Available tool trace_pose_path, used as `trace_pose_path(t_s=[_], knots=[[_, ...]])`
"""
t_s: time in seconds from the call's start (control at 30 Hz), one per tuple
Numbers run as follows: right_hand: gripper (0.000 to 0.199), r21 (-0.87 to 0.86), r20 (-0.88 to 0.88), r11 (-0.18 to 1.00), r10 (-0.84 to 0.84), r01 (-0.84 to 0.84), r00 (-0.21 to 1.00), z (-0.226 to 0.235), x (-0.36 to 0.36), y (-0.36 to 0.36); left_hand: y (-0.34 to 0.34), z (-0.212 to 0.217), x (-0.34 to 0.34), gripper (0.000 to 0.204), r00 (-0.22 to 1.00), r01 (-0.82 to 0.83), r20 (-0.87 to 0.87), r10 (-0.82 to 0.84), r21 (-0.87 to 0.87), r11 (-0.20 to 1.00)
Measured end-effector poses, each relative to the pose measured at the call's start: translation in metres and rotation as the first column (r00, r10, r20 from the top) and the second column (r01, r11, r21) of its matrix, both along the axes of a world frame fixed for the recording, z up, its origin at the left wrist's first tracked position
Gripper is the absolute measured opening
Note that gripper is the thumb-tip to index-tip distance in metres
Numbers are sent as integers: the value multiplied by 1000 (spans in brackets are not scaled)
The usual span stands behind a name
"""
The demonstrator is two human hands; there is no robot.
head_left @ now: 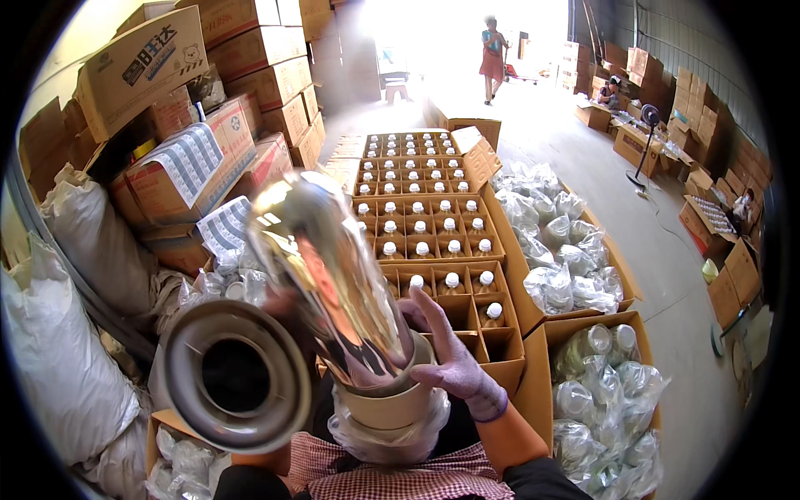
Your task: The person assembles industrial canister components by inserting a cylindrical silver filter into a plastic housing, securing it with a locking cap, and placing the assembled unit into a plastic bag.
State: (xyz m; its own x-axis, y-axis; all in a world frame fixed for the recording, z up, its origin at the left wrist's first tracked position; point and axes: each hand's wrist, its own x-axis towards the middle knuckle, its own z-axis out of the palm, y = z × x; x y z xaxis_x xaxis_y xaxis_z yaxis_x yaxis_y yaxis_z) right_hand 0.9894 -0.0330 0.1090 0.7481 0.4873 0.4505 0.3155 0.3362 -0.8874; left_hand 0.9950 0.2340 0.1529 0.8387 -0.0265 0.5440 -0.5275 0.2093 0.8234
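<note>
A shiny mirrored glass flask liner (333, 275) is tilted in front of me, blurred at its upper end. Its lower end sits in the mouth of a beige round casing (387, 408), which has clear plastic wrap around it. My right hand (458, 367), in a thin lavender glove, curves around the casing's rim, thumb against it and other fingers behind the liner. My left hand (287, 312) is a dark smear beside the liner, its fingers mostly hidden. In front of my left forearm is a grey round part (237, 375) with a dark central hole.
Divided cartons (429, 225) of white-capped bottles stretch ahead. Open boxes of plastic-wrapped items (554, 242) stand on the right, with another box (187, 467) at lower left. White sacks (62, 333) and stacked cartons (267, 62) line the left. A fan (646, 146) and several people are farther off.
</note>
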Motion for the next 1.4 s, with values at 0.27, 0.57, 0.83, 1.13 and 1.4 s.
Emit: trace_pose_path(t_s=[0.27,0.57,0.83,1.13,1.4], knots=[[107,-20,-328,998,-59,55,943,-19,7,-18,-22,-89,-12,39,486,636,-115,-866,-633,441],[68,-913,372,280,270,297,888,84,43,31,-19,-52,-74,33,959,198,-214,-187,33,980],[45,-944,284,308,566,121,774,69,64,45,-13,-58,-75,29,941,229,-254,-223,-7,973],[58,-809,16,503,538,-305,843,43,80,26,-10,-83,-54,34,794,325,-454,-404,-244,914],[44,-913,229,392,275,109,934,22,55,48,-21,-86,-54,28,968,195,-171,-183,51,980]])
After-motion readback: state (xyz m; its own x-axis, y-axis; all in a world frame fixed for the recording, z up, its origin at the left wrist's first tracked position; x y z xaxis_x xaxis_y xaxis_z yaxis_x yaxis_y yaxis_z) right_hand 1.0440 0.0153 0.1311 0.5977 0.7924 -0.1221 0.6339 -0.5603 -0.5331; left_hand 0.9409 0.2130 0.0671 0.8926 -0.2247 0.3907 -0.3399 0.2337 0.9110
